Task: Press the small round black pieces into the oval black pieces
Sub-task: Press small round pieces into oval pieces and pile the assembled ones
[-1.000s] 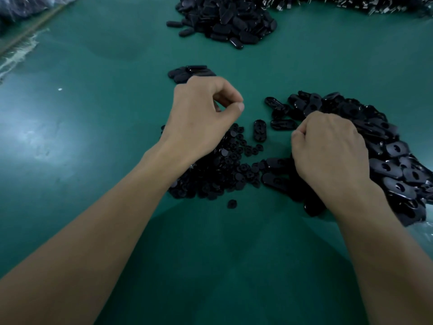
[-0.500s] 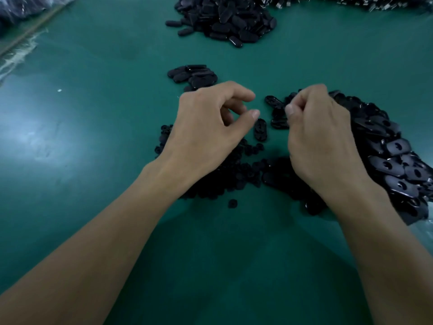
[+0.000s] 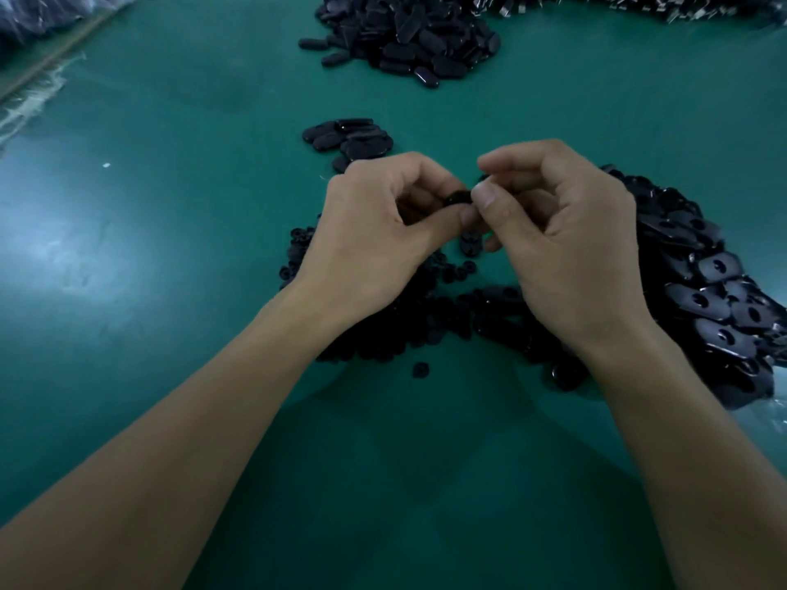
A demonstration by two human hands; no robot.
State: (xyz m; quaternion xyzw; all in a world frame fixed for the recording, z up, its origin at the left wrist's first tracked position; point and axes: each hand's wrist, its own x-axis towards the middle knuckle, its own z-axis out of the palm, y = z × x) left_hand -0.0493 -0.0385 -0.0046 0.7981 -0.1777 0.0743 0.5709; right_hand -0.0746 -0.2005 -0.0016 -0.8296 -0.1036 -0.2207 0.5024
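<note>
My left hand [image 3: 374,236] and my right hand [image 3: 562,244] meet above the table's middle, fingertips touching. Between them sits a black piece [image 3: 458,197], pinched by both; most of it is hidden by the fingers, and I cannot tell whether a small round piece is in it. Below my left hand lies a heap of small round black pieces [image 3: 400,321]. A large heap of oval black pieces with holes [image 3: 707,287] spreads to the right of my right hand. One stray round piece [image 3: 420,370] lies alone near the front.
A small group of oval pieces [image 3: 349,138] lies just beyond my hands. A bigger pile of oval pieces [image 3: 409,40] sits at the far edge of the green table [image 3: 170,249], with shiny metal parts [image 3: 639,4] at the back right. Clear plastic [image 3: 30,100] lies far left.
Both hands have risen from the heaps and come together. My right hand moved left and up from the oval pile; the thumbs and fingers now close on one black piece between them.
</note>
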